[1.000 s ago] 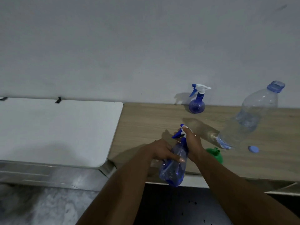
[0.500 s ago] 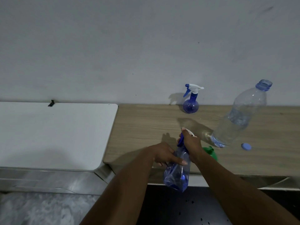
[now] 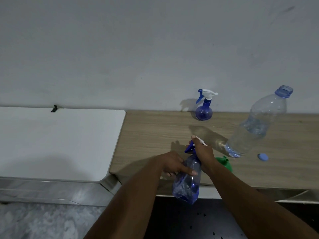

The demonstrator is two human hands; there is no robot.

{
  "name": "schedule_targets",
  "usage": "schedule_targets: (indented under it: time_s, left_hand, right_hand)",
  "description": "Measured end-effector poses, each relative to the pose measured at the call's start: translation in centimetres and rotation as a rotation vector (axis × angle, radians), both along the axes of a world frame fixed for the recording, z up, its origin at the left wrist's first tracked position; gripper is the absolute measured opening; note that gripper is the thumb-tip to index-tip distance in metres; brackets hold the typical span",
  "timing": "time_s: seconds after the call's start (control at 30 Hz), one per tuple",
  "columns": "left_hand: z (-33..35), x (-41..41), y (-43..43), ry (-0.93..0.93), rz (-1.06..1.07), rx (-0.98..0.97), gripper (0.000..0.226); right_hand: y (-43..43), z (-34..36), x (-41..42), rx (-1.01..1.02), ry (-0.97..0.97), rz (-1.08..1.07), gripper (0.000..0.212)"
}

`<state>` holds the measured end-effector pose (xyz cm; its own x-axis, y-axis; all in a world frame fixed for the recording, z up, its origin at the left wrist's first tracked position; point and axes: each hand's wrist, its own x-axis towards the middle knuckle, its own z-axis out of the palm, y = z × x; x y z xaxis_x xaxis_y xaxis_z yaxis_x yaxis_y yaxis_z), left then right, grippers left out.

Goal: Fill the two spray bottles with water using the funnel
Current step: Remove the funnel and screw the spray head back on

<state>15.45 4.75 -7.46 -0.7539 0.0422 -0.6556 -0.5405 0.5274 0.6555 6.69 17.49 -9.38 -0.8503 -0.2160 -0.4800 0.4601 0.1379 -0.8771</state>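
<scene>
A spray bottle (image 3: 187, 183) was held tilted over the front edge of the counter (image 3: 151, 135), between both hands. Its clear blue body was gripped by the left hand (image 3: 174, 163), fingers curled round it. Its head was clasped from above by the right hand (image 3: 202, 152). Just right of the right wrist a green funnel (image 3: 224, 163) was laid, partly hidden. Further right one loose cap (image 3: 262, 156) was seen beside one uncapped, part-filled water bottle (image 3: 255, 128). A second spray bottle (image 3: 204, 107) was stood at the wall. Counted: two spray bottles, one funnel.
</scene>
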Motion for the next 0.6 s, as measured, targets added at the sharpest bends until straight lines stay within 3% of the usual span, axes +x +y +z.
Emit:
schedule_targets:
  time_s: [0.23,0.37,0.6]
  left_hand:
    - [0.5,-0.3,-0.6,-0.011,0.012,-0.014,0.061]
    - [0.5,-0.5,-0.5,-0.016,-0.009,0.011,0.057]
    - [1.3,-1.4,-1.4,0.016,0.030,-0.006,0.055]
  right_hand:
    - [-0.7,-0.1,-0.2,0.002,0.011,-0.024,0.037]
    - [-1.1,-0.2,-0.5,0.000,0.023,-0.019,0.019]
    - [-1.3,0.9,-1.9,-0.017,0.074,0.095,0.035]
